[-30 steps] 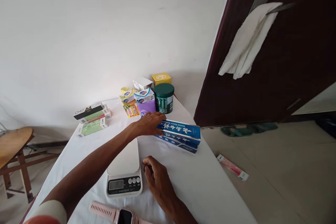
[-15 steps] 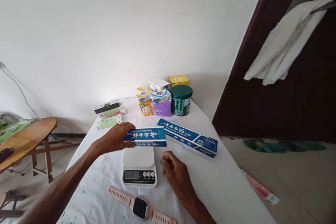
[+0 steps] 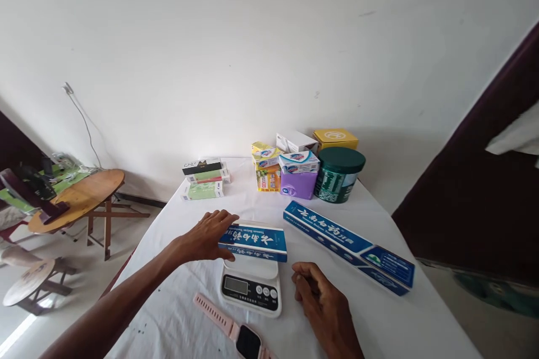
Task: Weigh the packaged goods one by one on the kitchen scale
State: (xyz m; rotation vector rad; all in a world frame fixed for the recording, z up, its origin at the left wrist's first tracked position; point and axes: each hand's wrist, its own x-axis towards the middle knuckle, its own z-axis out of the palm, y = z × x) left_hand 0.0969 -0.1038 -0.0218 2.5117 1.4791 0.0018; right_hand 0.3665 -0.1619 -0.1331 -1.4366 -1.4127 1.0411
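My left hand (image 3: 210, 237) grips the left end of a blue and white box (image 3: 256, 242), thumb at the near side and fingers over the top. That box lies across the upper part of a white scale (image 3: 251, 290), whose small display looks blank. To the right of the scale, my right hand (image 3: 323, 302) is curled with its fingers closed; what they hold, if anything, is hidden. A longer blue box (image 3: 347, 244) rests slantwise on the white cloth beyond my right hand.
A pink-strapped watch (image 3: 248, 342) lies at the near edge. At the back stand a green-lidded tub (image 3: 339, 175), a purple box (image 3: 298, 182), a yellow box (image 3: 336, 137) and several small cartons. Flat green cartons (image 3: 204, 189) lie at the back left. A round wooden table (image 3: 90, 193) stands left.
The view has swung left, showing more of the wooden table and less of the door. The blue box in my left hand has come down to the scale. My right hand stays curled beside the scale.
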